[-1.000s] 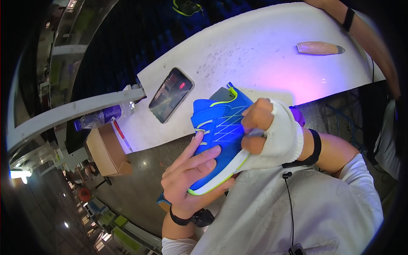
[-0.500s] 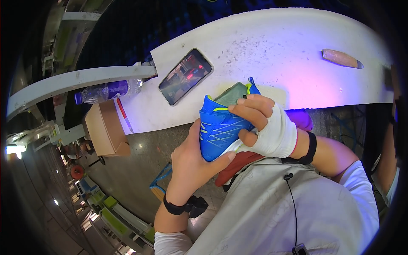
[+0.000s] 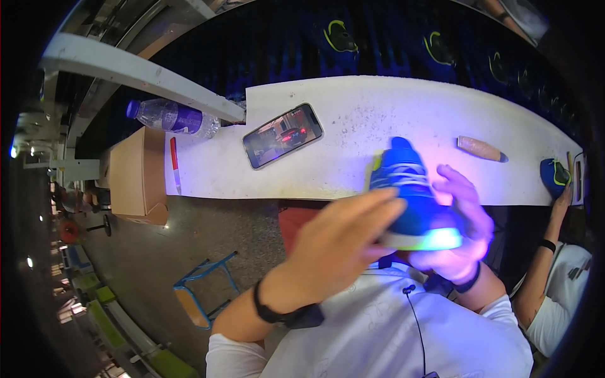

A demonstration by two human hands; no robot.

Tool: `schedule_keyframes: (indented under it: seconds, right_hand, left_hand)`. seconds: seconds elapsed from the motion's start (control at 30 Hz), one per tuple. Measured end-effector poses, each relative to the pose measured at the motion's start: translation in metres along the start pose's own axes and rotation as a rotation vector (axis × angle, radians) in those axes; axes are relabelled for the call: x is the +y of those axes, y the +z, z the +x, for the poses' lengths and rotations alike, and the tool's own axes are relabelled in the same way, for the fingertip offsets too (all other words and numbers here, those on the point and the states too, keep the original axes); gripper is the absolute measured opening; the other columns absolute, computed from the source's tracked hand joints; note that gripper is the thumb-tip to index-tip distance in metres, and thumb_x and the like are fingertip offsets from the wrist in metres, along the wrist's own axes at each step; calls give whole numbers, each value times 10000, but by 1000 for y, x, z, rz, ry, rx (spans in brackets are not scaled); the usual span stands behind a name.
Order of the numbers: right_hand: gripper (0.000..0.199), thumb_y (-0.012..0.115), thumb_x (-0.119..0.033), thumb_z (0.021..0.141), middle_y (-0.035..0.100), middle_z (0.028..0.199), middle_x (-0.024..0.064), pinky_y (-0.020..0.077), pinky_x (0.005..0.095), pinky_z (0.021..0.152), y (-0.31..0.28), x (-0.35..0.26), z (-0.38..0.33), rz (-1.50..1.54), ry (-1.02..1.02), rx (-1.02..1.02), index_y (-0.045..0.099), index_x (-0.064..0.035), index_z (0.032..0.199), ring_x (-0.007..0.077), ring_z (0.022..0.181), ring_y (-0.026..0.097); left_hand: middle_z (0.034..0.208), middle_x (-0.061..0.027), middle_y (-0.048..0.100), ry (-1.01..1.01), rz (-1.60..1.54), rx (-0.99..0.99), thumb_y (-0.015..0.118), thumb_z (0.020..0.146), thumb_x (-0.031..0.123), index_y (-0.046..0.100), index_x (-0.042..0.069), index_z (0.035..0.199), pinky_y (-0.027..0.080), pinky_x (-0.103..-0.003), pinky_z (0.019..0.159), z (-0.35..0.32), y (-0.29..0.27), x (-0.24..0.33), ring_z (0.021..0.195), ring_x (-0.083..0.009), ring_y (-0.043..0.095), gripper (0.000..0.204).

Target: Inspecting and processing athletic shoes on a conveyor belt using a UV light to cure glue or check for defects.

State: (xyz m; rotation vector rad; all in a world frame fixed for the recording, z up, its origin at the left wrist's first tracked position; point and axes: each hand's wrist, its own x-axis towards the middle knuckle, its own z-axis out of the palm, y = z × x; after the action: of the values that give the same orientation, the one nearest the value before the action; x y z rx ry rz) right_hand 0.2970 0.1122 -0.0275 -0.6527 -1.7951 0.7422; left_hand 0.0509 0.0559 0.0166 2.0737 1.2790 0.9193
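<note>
A blue sneaker (image 3: 412,189) with pale laces and a white sole edge is held up in front of my chest, at the near edge of the white table. Its sole edge faces me and a bright glow falls on it. My left hand (image 3: 340,242) grips its left side, fingers laid over the upper. My right hand (image 3: 465,223), in a white fingerless glove, bears the right side and underside, its fingers curved up beside the shoe. Both hands are somewhat blurred.
On the white table (image 3: 214,170) lie a phone (image 3: 283,136), a red-handled pointed tool (image 3: 175,165) and a tape-wrapped tool (image 3: 481,149). A bottle (image 3: 176,118) and a cardboard box (image 3: 140,176) stand left. Beyond, dark shoes (image 3: 340,38) line up. At right a co-worker's hand (image 3: 563,196) touches another shoe.
The sneaker has turned and moved right, so its laces and sole edge now show. My left hand shifted right with it; my right hand moved to its right side. The view tilted up.
</note>
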Motion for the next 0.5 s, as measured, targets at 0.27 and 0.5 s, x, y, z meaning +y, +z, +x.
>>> schedule_keyframes:
  seconds: [0.27,0.5]
  right_hand:
    - [747,940,-494,749,731,1178,207,570,558,1030,-33,-27,9,-20,51,-253,610,-26,1228,400,1115,733]
    - [704,1009,-357,664,753,1181,203,580,495,1028,-19,-44,18,-135,54,-299,679,-18,1185,379,1126,744]
  left_hand:
    - [1236,-195,654,25,-132,316,862,716,13,604,4,1301,550,-466,911,-15,102,-27,1088,-385,649,639]
    - [1003,-140,591,2,-453,420,887,690,4,589,39,1080,508,-430,706,-13,93,6,826,-338,593,492]
